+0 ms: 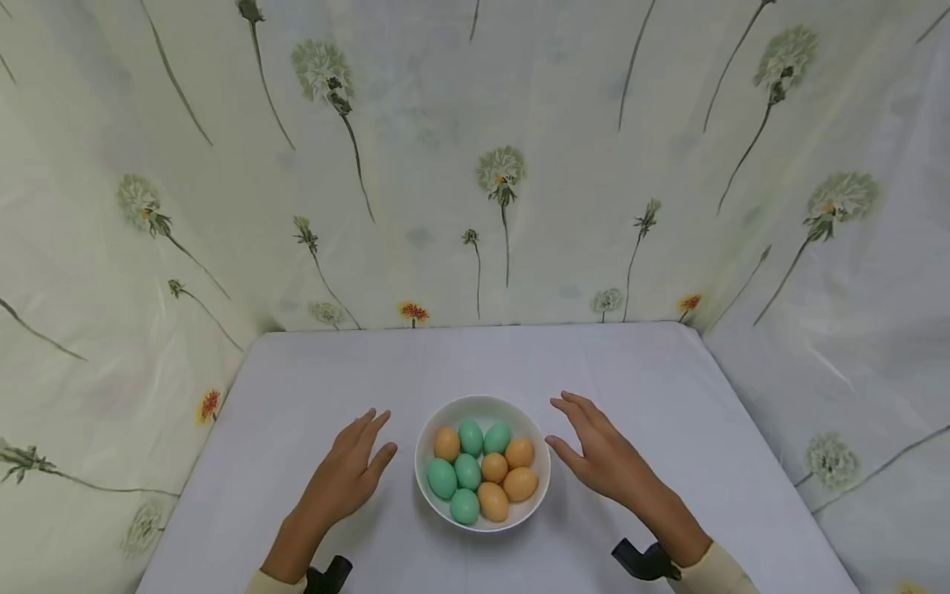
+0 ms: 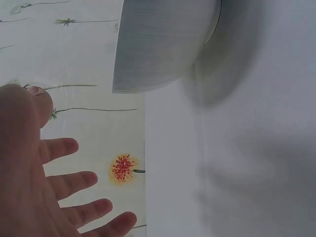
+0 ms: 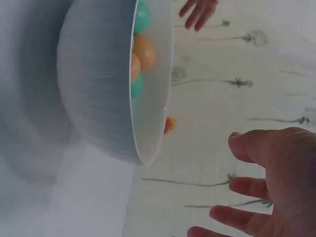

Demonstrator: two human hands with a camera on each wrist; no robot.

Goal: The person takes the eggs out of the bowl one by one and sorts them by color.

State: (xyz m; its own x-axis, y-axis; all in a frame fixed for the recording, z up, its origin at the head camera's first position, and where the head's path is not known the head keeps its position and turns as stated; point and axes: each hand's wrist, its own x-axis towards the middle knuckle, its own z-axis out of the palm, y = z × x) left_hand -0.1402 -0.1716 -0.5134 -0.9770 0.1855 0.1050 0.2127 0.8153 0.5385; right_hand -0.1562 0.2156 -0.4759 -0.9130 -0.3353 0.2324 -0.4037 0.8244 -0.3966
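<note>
A white bowl point(image 1: 482, 406) stands on the table and holds several green eggs point(image 1: 441, 478) and several orange eggs point(image 1: 521, 483). To its left hovers my left hand point(image 1: 349, 474), fingers extended and thumb apart, holding nothing. My right hand point(image 1: 609, 458) is on the other side in a similar pose, its thumb tip close to the bowl's right rim. In the left wrist view the bowl's smooth outer wall point(image 2: 158, 44) is above and to the right of the spread fingers. The right wrist view shows some eggs point(image 3: 144, 52) over the rim, with the right palm bare.
A white cloth covers the table point(image 1: 356, 363). Behind it and along both sides hangs a pale curtain point(image 1: 423, 165) printed with dandelions. Dark wrist mounts point(image 1: 644, 561) sit at both cream sleeves point(image 1: 716, 569).
</note>
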